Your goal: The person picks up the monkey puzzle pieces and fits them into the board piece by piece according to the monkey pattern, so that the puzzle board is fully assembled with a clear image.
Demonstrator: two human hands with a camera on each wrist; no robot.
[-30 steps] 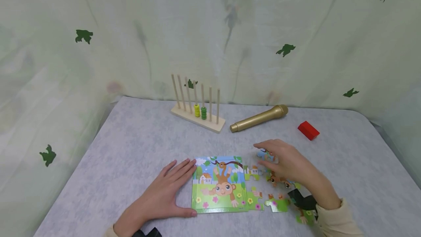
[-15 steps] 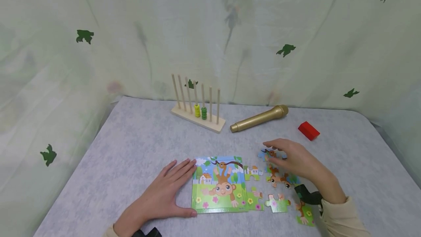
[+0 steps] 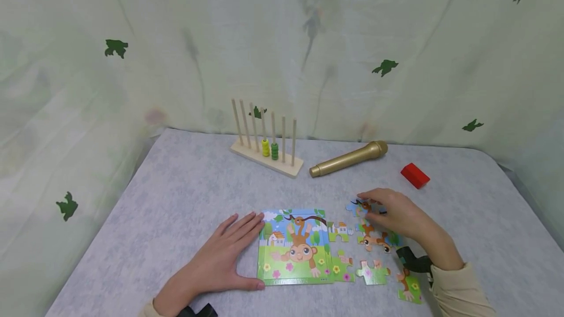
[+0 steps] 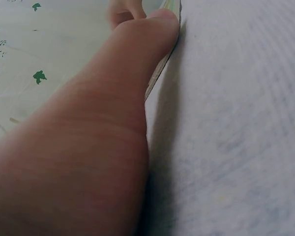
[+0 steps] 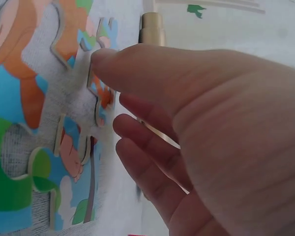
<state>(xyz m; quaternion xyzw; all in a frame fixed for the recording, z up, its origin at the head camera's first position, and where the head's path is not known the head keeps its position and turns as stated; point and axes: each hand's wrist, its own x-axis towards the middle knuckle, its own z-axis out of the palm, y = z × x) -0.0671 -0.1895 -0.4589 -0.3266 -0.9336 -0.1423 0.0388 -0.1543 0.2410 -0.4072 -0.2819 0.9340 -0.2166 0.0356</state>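
Note:
In the head view a square board [image 3: 293, 246] printed with an upside-down monkey lies flat on the table. My left hand [image 3: 220, 256] rests along its left side, fingers straight, fingertips at the edge and thumb at the lower left corner. Right of the board, my right hand [image 3: 396, 214] pinches a blue puzzle piece [image 3: 360, 207] with a brown branch and tail, thumb and index finger at its edges. In the right wrist view the thumb [image 5: 108, 64] covers part of that piece, and the other fingers are loosely bent. The left wrist view shows mostly the hand.
Monkey-face pieces [image 3: 374, 241], a house piece [image 3: 338, 231] and green flower pieces [image 3: 372, 273] lie beside the board. A corner piece [image 3: 410, 287] is near the right sleeve. Behind are a bead-and-peg stand [image 3: 266, 158], a gold toy microphone [image 3: 348, 158] and a red block [image 3: 415, 175].
My right hand has shifted rightward over the pieces, uncovering the branch piece, and its thumb and index finger have come in on that piece. My left hand has stayed at the board.

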